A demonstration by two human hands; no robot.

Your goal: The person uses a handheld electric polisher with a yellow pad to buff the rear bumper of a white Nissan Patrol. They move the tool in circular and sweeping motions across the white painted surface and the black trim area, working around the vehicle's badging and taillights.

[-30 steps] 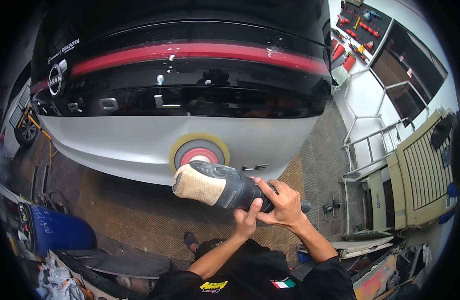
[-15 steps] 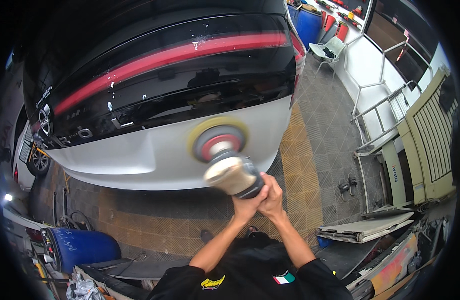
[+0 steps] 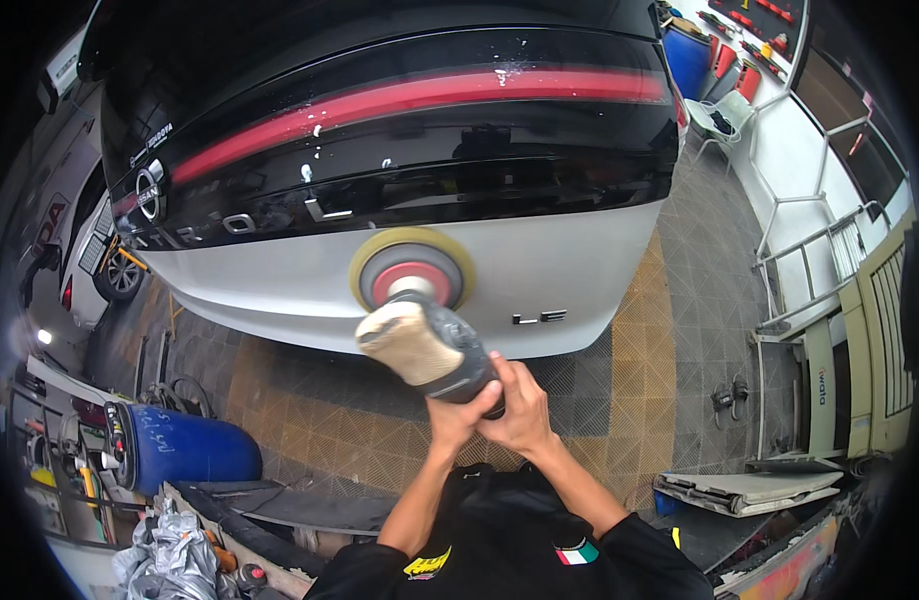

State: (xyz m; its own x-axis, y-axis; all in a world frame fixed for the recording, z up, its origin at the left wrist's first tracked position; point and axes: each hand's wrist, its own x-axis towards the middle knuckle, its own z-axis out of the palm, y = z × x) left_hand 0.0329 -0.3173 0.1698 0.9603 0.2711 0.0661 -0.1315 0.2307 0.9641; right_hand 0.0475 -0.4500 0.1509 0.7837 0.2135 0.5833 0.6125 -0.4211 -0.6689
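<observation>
Car: the rear of a car (image 3: 400, 150) fills the upper view, black hatch above, white bumper panel (image 3: 580, 270) below.
Floor: tiled floor (image 3: 310, 420), blue drum (image 3: 180, 445) at lower left.
Polisher: handheld polisher (image 3: 430, 345), its yellow-rimmed round pad (image 3: 412, 268) flat against the bumper panel.
Hands: left hand (image 3: 455, 418) and right hand (image 3: 520, 405) both clenched around the polisher's rear grip, just below the pad.
Risk: tilting the pad onto its edge could mark the paint; it sits near the black trim seam.
</observation>
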